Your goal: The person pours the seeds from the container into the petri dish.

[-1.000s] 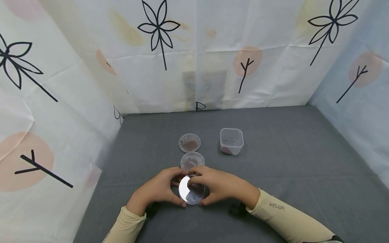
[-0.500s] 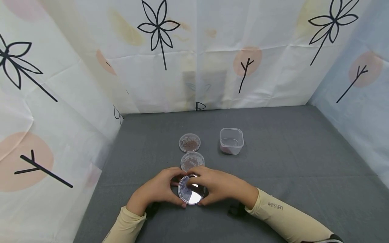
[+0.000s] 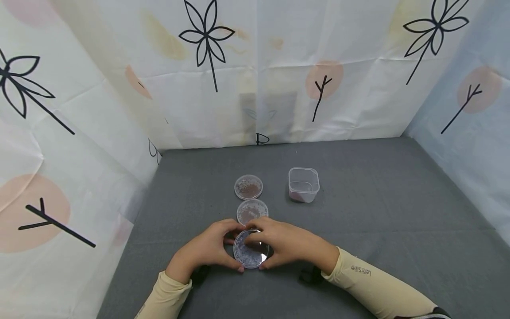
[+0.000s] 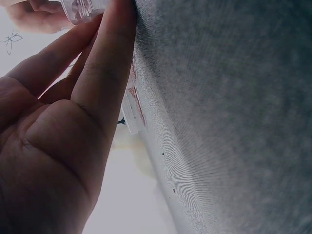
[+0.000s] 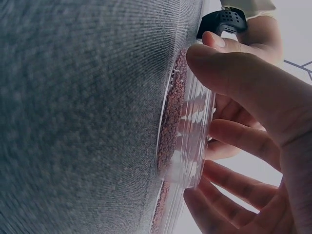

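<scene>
A round clear plastic container [image 3: 244, 256] with a clear lid stands on the grey cloth in front of me. In the right wrist view, reddish-brown grains [image 5: 170, 122] fill its lower part. My left hand [image 3: 211, 246] holds its left side, thumb at the near edge and fingers at the far edge. From the right, my right hand [image 3: 284, 241] grips the lid's rim between thumb and fingers, with the index finger bent over the top. The left wrist view catches only a corner of the container [image 4: 83, 10] beyond the thumb.
Two similar round lidded containers, a middle one [image 3: 252, 209] and a far one [image 3: 249, 187], line up behind the held one. To their right is an uncovered square clear tub [image 3: 304, 184] with something reddish at the bottom. Patterned cloth walls [image 3: 279, 102] enclose the grey tabletop [image 3: 378, 199].
The bright reflection on the lid has shrunk and shifted toward its lower right, so the lid's tilt has changed slightly. Both hands keep nearly the same place.
</scene>
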`<state>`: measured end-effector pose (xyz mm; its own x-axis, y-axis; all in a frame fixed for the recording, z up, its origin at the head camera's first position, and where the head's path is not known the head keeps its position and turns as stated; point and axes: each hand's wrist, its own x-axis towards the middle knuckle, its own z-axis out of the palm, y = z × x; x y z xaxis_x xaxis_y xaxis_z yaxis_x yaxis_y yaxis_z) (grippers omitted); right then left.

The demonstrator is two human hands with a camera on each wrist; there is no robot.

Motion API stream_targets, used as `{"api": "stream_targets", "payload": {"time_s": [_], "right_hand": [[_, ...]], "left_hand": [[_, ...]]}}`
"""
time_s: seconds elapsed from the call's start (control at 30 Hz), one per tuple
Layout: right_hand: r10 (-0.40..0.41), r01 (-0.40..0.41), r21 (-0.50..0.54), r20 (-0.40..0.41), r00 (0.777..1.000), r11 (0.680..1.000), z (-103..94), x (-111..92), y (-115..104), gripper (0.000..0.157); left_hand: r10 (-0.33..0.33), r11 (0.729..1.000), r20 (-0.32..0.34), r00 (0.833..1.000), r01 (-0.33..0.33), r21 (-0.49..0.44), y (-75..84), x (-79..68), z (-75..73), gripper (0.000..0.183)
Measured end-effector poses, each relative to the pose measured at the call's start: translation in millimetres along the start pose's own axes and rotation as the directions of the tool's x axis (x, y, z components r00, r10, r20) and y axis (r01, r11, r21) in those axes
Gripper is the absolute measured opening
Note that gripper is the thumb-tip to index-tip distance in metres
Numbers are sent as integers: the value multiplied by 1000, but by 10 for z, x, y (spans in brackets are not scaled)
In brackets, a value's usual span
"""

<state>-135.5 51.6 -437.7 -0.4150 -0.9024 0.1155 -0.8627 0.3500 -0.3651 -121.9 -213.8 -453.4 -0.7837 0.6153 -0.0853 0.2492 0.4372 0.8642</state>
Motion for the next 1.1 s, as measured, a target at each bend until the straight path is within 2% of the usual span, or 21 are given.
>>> {"api": "stream_targets", "payload": {"time_s": [0.6,1.1], "right_hand": [[32,-32,-11,14,999,999,-8,-11,-32,64],[1,-1,-45,-8,1000,999,4,-9,-23,67]], "left_hand": [[-10,999,20,1000,9,35,24,-10,-9,90],[1,1000,22,1000,-2,18,16,-29,-1,92]]}}
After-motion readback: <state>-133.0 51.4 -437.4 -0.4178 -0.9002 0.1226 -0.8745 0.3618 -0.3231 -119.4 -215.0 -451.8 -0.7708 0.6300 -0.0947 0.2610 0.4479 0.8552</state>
